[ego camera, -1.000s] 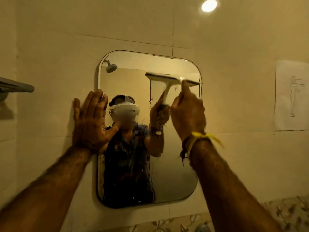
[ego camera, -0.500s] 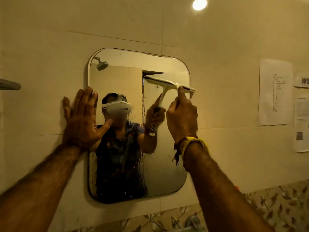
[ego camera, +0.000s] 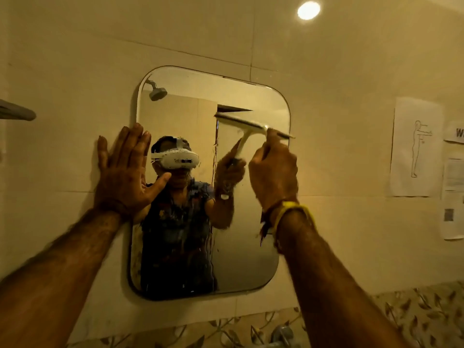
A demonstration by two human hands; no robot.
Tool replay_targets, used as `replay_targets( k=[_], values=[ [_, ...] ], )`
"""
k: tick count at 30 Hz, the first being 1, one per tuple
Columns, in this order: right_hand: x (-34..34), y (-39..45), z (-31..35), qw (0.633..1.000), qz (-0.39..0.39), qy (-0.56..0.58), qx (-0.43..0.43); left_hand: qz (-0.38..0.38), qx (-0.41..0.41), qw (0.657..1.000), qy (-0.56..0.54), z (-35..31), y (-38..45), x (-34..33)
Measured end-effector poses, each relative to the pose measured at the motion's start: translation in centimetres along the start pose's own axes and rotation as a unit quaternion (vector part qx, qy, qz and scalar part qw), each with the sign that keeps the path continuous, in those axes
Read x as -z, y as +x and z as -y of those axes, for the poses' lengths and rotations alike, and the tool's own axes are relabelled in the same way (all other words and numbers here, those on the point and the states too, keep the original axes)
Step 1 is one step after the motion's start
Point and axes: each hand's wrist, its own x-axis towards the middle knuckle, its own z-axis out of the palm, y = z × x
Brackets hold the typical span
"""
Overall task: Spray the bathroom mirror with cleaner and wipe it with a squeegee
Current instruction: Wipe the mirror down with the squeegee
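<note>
Rounded-corner mirror (ego camera: pixel 241 247) mounted on a pale tiled wall (ego camera: pixel 75 59), lit from above by a round ceiling light (ego camera: pixel 308 10). Left hand (ego camera: pixel 125 172) spread flat with fingers extended, pressed over the mirror's left edge, palm partly on the wall, thumb reaching onto the glass. Right hand (ego camera: pixel 273 172) closed around the handle of a white squeegee (ego camera: pixel 247 126), a yellow band (ego camera: pixel 293 209) at the wrist. Squeegee blade laid against the glass in the upper right part of the mirror, tilted down to the right, its right end reaching just past the mirror's right edge. Streaks and drips of wet cleaner down the middle and lower left of the glass; right side lower down looking clearer. Reflected in the glass: a shower head (ego camera: pixel 157 92) near the top left corner and a person wearing a white headset. Paper sheets (ego camera: pixel 415 146) taped to the wall well right of the mirror. Leaf-patterned tile band (ego camera: pixel 414 317) along the wall below.
</note>
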Motion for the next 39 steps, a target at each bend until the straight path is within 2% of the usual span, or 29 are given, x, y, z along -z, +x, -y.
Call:
replay_targets(
  k=[5,12,18,21,25,28,32,36,39],
  values=[
    [1.2,6.4,3.1,1.0,0.02,0.013,-0.018,-0.009,0.002,1.0,-0.02,-0.2,-0.1,0.3],
    [0.1,-2.3,2.4,0.998,0.063,-0.01,0.006,0.01,0.011,1.0,-0.023,-0.5,0.2,1.0],
    [0.7,3.6,5.5,0.998,0.061,-0.002,-0.01,0.011,0.012,0.999,-0.033,-0.2,-0.1,0.6],
    [0.3,1.2,5.5,0.997,0.081,0.018,-0.01,0.013,0.01,0.999,-0.035,0.1,0.0,0.6],
    [-0.3,-3.2,4.6,0.995,0.096,-0.01,0.031,0.023,0.005,0.999,-0.031,0.2,-0.1,0.7],
    [-0.7,-0.3,5.9,0.996,0.079,-0.014,0.042,0.032,0.004,0.999,-0.027,0.3,0.0,0.6],
    [-0.7,2.3,7.6,0.994,0.096,-0.006,0.043,0.018,0.016,0.999,-0.039,-0.1,0.0,0.9],
    [-0.9,-4.5,5.5,0.981,0.17,-0.019,0.097,0.028,0.023,0.997,-0.075,-0.1,-0.2,1.3],
    [-1.4,-5.8,4.9,0.978,0.169,-0.029,0.119,0.055,0.017,0.996,-0.066,0.1,-0.3,1.3]
  ],
)
